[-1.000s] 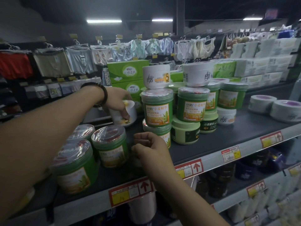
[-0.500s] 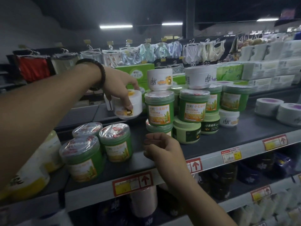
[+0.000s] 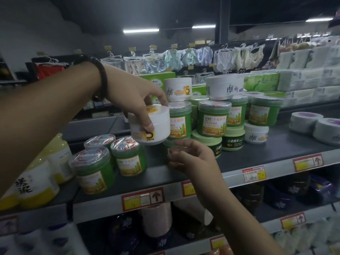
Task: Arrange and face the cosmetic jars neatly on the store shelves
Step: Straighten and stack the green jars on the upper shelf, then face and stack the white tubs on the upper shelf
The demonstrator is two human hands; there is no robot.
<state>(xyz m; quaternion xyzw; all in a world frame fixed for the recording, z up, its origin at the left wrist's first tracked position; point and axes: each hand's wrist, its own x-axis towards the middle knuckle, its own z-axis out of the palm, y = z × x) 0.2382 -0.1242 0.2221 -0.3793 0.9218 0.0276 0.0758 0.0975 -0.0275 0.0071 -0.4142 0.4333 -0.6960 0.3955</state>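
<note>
Lifted off the back of the shelf since a second ago, the white jar (image 3: pixel 152 126) now hangs in the air against the left side of the green stack. Far left, yellow-and-white tubs (image 3: pixel 36 183) stand at the shelf end. Beside them three green jars (image 3: pixel 93 170) with clear film lids sit in a loose cluster near the front edge. Above these the left hand (image 3: pixel 136 100) grips the white jar from the top, thumb down its front, fingers curled over the lid. It is tilted, label facing forward. Just below it the right hand (image 3: pixel 191 159) hovers with curled fingers in front of the bottom green jar (image 3: pixel 171 144) of the stack. Whether it holds that jar cannot be told. Further right, tall green jars (image 3: pixel 213 118) stand on low green ones, with two white jars (image 3: pixel 225 87) on top. Purple-lidded white tubs (image 3: pixel 305 122) sit far right on the shelf (image 3: pixel 276 168).
</note>
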